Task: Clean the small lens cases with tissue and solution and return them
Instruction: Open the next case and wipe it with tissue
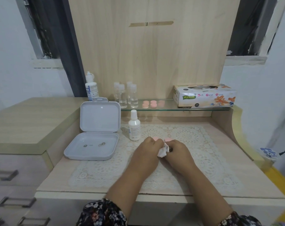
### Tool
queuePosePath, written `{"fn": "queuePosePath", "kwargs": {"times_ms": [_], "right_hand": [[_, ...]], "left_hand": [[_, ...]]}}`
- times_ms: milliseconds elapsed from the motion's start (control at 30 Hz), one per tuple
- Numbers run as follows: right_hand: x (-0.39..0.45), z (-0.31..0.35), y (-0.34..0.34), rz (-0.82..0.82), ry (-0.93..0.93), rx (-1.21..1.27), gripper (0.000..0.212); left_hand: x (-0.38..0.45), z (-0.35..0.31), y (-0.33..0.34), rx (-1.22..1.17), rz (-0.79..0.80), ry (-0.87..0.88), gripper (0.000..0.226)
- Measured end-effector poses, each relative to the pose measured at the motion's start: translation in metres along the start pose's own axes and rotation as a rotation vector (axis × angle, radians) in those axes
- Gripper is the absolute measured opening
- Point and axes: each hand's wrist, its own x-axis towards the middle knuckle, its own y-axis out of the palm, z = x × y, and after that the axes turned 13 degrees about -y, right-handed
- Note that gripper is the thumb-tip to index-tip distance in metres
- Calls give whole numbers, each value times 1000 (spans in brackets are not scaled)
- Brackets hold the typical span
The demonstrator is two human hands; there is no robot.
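Head view: we see both hands meet over the lace mat [195, 144] on the counter [246, 180]. Left hand [149, 148] and right hand [177, 150] pinch a crumpled tissue [163, 151]; pink lens case [156, 138] peeks just beyond the fingers. Solution bottle [134, 128] stands near left, more pink cases [152, 103] on the glass shelf [167, 107]

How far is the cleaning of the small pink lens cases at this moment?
In hand: the left hand and right hand hold a crumpled white tissue between them, with pink round pieces just beyond the fingers. The small white solution bottle stands capped beside them. Three more pink lens cases lie on the glass shelf; whether these are cleaned cannot be told. Returning this case is left.
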Motion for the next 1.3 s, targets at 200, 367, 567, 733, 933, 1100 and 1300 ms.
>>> {"fn": "queuePosePath", "kwargs": {"times_ms": [200,367,567,733,933,1100,1300], "right_hand": [[-5,8,-5,-43,26,124,31],[-5,9,-5,-51,47,93,47],[-3,11,-4,-31,95,70,54],[-4,13,-6,-50,111,85,53],[-7,17,-6,-66,118,108,51],[-6,18,-8,-71,107,108,50],[-6,20,-8,-54,124,96,52]], "left_hand": [[2,-3,-2,35,55,-16,25],[11,-1,0,-121,179,-190,14],[13,2,-7,-470,-135,-410,13],[4,-4,-1,-85,-125,-96,21],[3,-4,6,106,-111,45,23],[8,-8,4,0,30,-81,13],[19,-8,7,-169,132,-341,9]]}}
